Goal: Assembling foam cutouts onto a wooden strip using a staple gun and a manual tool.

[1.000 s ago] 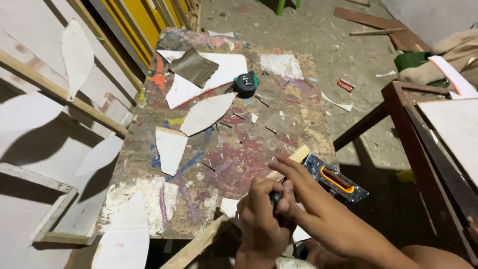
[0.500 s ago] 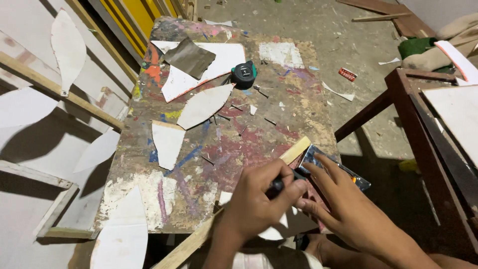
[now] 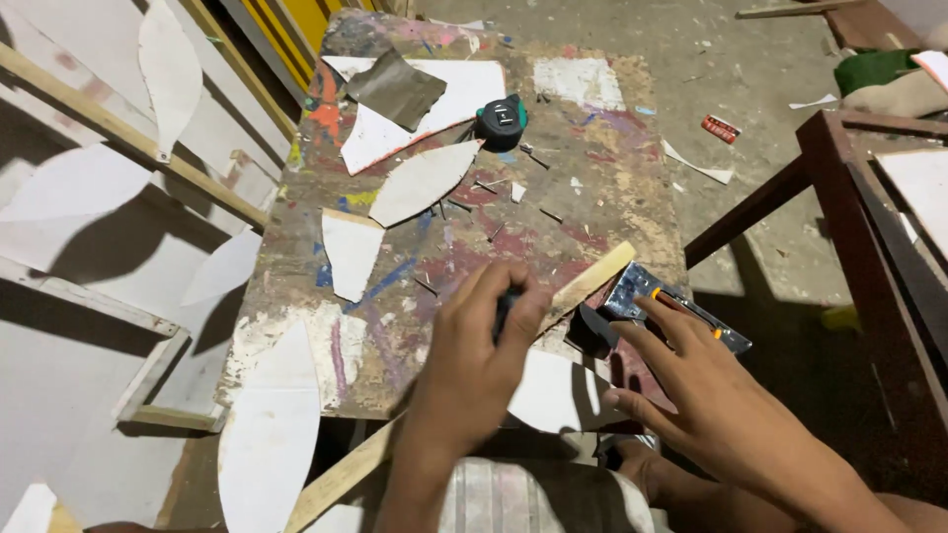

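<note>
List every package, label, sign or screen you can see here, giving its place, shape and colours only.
Small package: on the concrete floor beyond the table's far right corner; flat, rectangular, red with a pale patch.
Label on the tape measure: top face of the black and green case, far middle of the paint-stained table; small pale rectangle.
No signs or screens.

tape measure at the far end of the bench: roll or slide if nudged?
The tape measure looks compact and lies flat on its broad side, so it would probably slide, not roll. The paint-crusted table looks rough, so likely some drag. Probably dense for its size.
</note>
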